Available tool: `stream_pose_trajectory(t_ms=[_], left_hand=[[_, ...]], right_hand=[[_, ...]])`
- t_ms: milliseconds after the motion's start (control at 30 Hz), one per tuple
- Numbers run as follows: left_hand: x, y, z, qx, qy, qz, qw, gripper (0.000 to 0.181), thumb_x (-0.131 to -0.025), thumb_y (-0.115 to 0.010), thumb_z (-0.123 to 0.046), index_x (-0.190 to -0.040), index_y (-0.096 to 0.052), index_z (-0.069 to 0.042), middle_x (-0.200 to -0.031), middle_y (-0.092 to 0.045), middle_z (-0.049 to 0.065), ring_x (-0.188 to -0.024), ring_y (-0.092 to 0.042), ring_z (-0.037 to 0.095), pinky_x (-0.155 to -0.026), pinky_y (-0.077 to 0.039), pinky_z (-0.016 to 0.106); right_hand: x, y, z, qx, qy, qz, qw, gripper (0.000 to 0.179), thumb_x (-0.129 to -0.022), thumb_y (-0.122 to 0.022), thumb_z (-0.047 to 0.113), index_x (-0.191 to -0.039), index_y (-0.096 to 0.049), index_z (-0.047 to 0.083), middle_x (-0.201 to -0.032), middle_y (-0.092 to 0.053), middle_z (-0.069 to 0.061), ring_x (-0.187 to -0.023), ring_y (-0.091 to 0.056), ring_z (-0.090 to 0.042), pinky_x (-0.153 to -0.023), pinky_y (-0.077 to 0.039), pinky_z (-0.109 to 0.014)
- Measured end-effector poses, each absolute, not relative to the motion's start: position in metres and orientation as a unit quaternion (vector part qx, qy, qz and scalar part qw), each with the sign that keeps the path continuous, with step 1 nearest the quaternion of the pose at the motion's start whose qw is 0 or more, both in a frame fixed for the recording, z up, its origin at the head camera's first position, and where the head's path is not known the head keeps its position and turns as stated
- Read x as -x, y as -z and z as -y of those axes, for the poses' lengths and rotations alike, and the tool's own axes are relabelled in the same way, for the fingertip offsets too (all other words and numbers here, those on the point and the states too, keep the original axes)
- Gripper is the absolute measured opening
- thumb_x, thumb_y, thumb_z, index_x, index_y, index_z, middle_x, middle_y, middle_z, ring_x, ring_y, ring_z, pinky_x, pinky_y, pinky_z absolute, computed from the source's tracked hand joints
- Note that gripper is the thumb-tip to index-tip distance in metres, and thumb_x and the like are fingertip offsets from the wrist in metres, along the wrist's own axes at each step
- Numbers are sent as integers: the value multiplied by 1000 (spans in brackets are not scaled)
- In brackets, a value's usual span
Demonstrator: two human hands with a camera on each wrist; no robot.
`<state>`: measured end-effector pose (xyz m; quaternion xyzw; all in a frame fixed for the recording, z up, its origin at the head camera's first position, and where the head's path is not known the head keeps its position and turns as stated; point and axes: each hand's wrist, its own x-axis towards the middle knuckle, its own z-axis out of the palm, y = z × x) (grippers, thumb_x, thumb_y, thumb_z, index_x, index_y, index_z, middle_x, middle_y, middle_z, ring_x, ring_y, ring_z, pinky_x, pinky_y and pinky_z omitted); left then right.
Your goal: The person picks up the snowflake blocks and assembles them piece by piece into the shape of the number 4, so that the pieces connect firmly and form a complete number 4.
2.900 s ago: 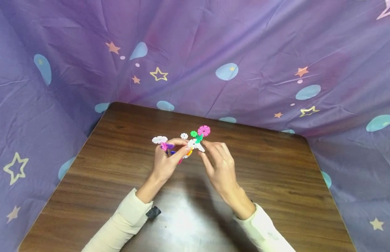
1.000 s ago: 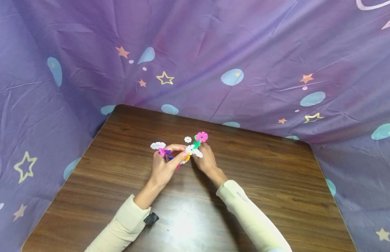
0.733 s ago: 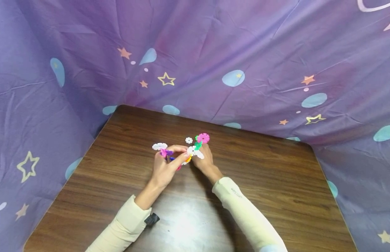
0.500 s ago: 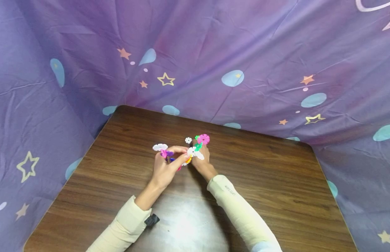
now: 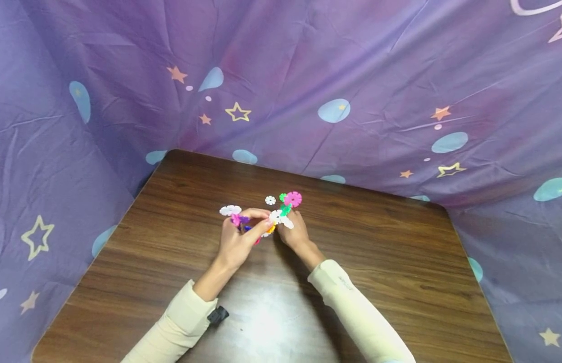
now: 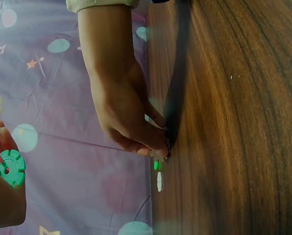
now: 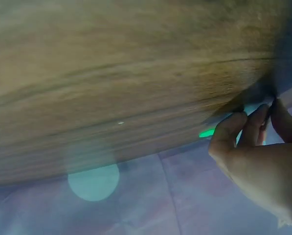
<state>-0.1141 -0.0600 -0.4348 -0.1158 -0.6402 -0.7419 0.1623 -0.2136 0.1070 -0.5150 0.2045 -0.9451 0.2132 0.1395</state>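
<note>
My left hand (image 5: 235, 242) grips a toy of joined plastic snowflake discs above the table. A pink disc (image 5: 293, 199) and a green disc (image 5: 286, 209) stick up at its right end; a white disc (image 5: 230, 210) sits at its left end. My right hand (image 5: 294, 234) is down at the tabletop behind the toy, its fingers partly hidden in the head view. In the left wrist view, the right hand (image 6: 119, 105) pinches a small pale disc (image 6: 158, 157) at the wood. Close beyond lie a loose green disc (image 6: 156, 165) and a loose white disc (image 6: 160, 181).
The brown wooden table (image 5: 398, 262) runs back to a purple curtain (image 5: 281, 75) printed with stars and blue shapes. A black strap piece (image 5: 218, 315) is on the left sleeve. Bright light reflects off the table's near middle.
My right hand has left the toy's right side and gone down to the table behind it, where it shifts only slightly. The left hand keeps its grip on the toy.
</note>
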Motion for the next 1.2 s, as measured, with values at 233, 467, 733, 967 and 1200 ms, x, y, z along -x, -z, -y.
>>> stream_pose_trajectory(t_ms=[233, 467, 733, 967, 1200], left_hand=[[114, 437, 59, 110, 737, 647, 161, 15, -85, -78, 1, -98, -74, 8, -106, -75, 29, -79, -67, 0, -63, -53, 14], [119, 435, 60, 113, 734, 647, 170, 15, -85, -79, 0, -97, -75, 7, -107, -76, 26, -85, -70, 2, -69, -56, 15], [119, 435, 59, 108, 731, 651, 171, 15, -84, -79, 1, -98, -75, 7, -106, -76, 25, -85, -71, 3, -70, -57, 16], [118, 435, 65, 97, 731, 653, 172, 15, -86, -78, 1, -99, -75, 7, -105, -76, 26, -80, -70, 1, -66, -56, 15], [123, 431, 66, 95, 727, 657, 175, 15, -87, -79, -2, -99, -75, 5, -106, -76, 24, -80, -69, 2, -67, -55, 15]], right_hand=[[206, 509, -118, -71, -330, 941, 28, 30, -89, -74, 10, -116, -64, 1, -107, -75, -21, -106, -70, -43, -94, -56, -55], [189, 488, -129, -58, -366, 927, 54, 22, -93, -72, 8, -114, -70, 4, -97, -78, -14, -94, -73, -31, -87, -57, -49], [157, 462, -131, -83, -404, 903, 119, 16, -97, -67, 6, -112, -67, 3, -85, -74, -9, -70, -63, -15, -65, -51, -30], [134, 446, -126, -129, -426, 876, 185, 8, -98, -69, 11, -103, -67, 5, -80, -78, -6, -73, -70, -15, -69, -55, -32], [125, 430, -124, -161, -400, 860, 273, 11, -93, -76, 16, -98, -75, 6, -85, -75, -5, -80, -72, -20, -76, -58, -43]])
